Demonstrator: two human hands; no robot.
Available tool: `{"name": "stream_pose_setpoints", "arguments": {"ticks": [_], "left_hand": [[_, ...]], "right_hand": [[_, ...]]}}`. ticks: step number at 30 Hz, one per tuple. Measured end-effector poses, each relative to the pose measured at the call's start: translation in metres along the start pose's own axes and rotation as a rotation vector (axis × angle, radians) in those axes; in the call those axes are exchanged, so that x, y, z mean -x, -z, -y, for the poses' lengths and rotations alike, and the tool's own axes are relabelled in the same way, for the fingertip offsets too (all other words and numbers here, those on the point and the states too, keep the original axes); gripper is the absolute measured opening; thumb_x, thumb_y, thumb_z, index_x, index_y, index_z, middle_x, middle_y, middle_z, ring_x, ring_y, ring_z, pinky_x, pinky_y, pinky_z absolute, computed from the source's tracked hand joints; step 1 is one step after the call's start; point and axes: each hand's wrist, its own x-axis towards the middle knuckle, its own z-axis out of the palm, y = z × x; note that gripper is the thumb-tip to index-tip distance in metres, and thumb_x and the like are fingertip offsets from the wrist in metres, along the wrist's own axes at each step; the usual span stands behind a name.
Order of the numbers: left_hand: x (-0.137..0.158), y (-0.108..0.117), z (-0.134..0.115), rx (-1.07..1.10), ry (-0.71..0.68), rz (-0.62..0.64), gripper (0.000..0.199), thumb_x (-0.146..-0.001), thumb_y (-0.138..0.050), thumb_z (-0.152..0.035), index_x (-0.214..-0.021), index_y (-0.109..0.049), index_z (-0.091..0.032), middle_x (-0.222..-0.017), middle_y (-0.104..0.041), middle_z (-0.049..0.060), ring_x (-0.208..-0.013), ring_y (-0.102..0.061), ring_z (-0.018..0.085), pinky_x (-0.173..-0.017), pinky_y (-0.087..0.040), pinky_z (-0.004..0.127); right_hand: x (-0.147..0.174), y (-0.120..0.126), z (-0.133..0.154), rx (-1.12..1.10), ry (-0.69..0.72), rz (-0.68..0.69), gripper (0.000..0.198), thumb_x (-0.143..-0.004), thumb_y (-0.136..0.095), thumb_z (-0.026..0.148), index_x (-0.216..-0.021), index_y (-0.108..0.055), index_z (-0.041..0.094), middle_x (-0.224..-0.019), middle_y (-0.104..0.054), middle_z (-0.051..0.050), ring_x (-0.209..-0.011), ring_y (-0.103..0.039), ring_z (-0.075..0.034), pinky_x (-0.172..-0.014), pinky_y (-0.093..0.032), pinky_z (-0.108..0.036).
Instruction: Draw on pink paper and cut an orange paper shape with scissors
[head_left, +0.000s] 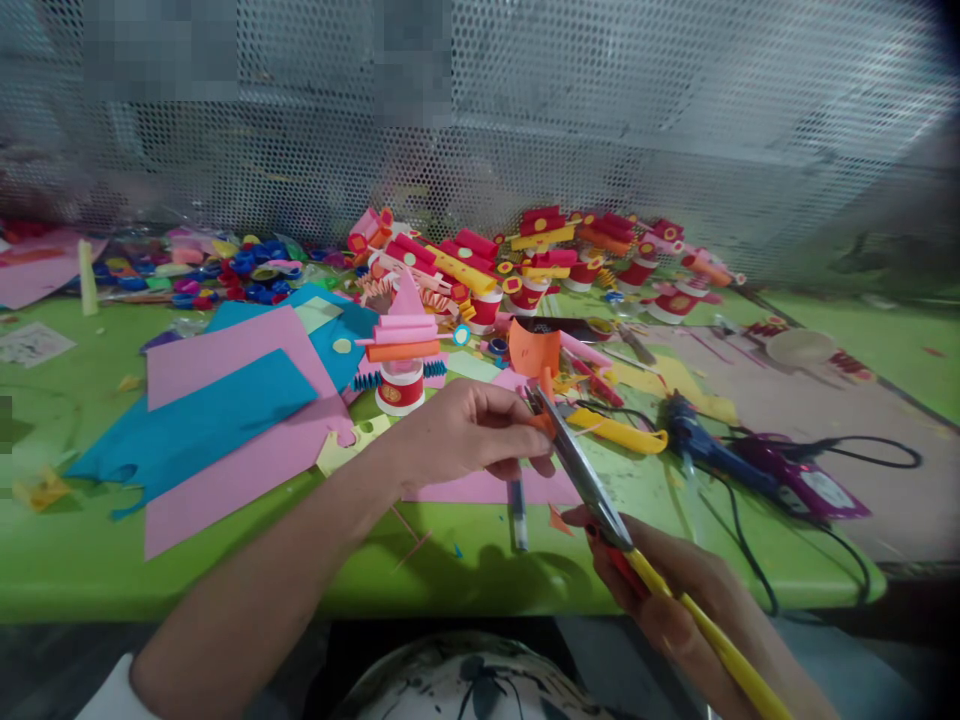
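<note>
My left hand [476, 425], over the middle of the table, pinches a small piece of orange paper [545, 424] between thumb and fingers. In my right hand [675, 590] is a pair of scissors [589, 485] with red and yellow handles, their blades pointing up and left. The blade tips meet the orange paper right beside my left fingertips; I cannot tell how far the blades are parted. Just behind stands a curved orange paper piece [532, 350]. A decorated red and white paper cup [401, 387] topped with pink and orange rolls stands left of it.
Pink and blue paper sheets [217, 425] spread over the left of the green table [255, 595]. A blue glue gun [712, 445], a yellow cutter [619, 430] and a purple device [817, 485] with black cords lie right. Several finished cup crafts [540, 260] line the mesh panel [525, 150].
</note>
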Motion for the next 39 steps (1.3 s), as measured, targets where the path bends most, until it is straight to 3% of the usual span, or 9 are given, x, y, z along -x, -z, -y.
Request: {"name": "stream_pose_setpoints", "arguments": {"ticks": [6,12,24,31,39], "left_hand": [[0.0,0.004,0.0,-0.039,-0.006,0.015,0.011,-0.081,-0.077,-0.025,-0.079,-0.073,-0.015,-0.076,-0.077,0.004,-0.061,-0.064,0.008,-0.062,-0.052,0.021],[0.002,0.01,-0.004,-0.097,0.021,0.069,0.009,-0.081,-0.078,-0.023,-0.079,-0.074,-0.015,-0.075,-0.077,0.005,-0.066,-0.068,0.011,-0.065,-0.054,0.023],[0.006,0.015,-0.01,-0.176,0.008,0.062,0.008,-0.08,-0.077,-0.022,-0.08,-0.076,-0.015,-0.077,-0.077,0.006,-0.068,-0.066,0.011,-0.065,-0.053,0.021],[0.009,0.018,-0.013,-0.213,-0.021,0.074,0.013,-0.079,-0.079,-0.028,-0.078,-0.075,-0.015,-0.079,-0.079,0.008,-0.069,-0.068,0.012,-0.064,-0.054,0.022],[0.009,0.02,-0.014,-0.208,-0.032,0.049,0.013,-0.076,-0.079,-0.026,-0.075,-0.073,-0.015,-0.076,-0.078,0.007,-0.06,-0.063,0.01,-0.059,-0.052,0.022]], "right_hand": [[0.002,-0.001,0.005,-0.005,-0.01,-0.044,0.091,-0.073,-0.053,0.095,-0.119,-0.071,0.017,-0.067,-0.045,0.002,-0.059,-0.032,-0.012,-0.05,-0.023,-0.029],[0.004,0.001,-0.001,-0.001,0.019,0.041,0.093,-0.076,-0.052,0.092,-0.126,-0.069,0.016,-0.067,-0.043,0.003,-0.057,-0.032,-0.012,-0.05,-0.026,-0.029],[0.006,0.001,-0.009,-0.021,0.045,0.081,0.092,-0.077,-0.05,0.092,-0.126,-0.069,0.017,-0.066,-0.04,0.003,-0.053,-0.031,-0.012,-0.044,-0.021,-0.027],[0.006,0.005,-0.013,0.018,0.058,0.081,0.09,-0.079,-0.048,0.091,-0.125,-0.069,0.017,-0.065,-0.044,0.002,-0.053,-0.035,-0.012,-0.046,-0.026,-0.028],[0.007,0.005,-0.015,0.006,0.05,0.075,0.092,-0.077,-0.05,0.092,-0.121,-0.071,0.015,-0.064,-0.039,0.003,-0.052,-0.031,-0.011,-0.042,-0.02,-0.027]]}}
